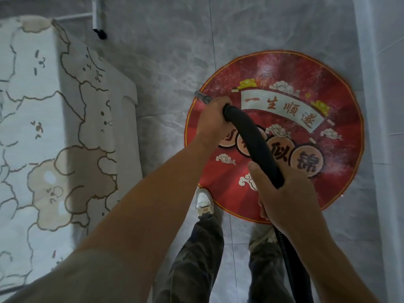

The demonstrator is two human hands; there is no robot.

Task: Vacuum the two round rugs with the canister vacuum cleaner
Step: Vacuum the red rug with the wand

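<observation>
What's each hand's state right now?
Left hand: grips the black hose by its metal tip.
Right hand: grips the hose farther back.

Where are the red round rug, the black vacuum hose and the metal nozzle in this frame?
red round rug [306, 68]: head view, plain red field near its far edge.
black vacuum hose [256, 145]: head view, middle of the exposed curved stretch.
metal nozzle [202, 96]: head view, bare tube at the rug's left edge.

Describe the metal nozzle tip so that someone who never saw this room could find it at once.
Find the round red rug on the grey tiled floor. At its left edge the left hand grips a black hose. The nozzle is the short silvery tube poking out beyond that hand, unlike the soft black hose.
</observation>
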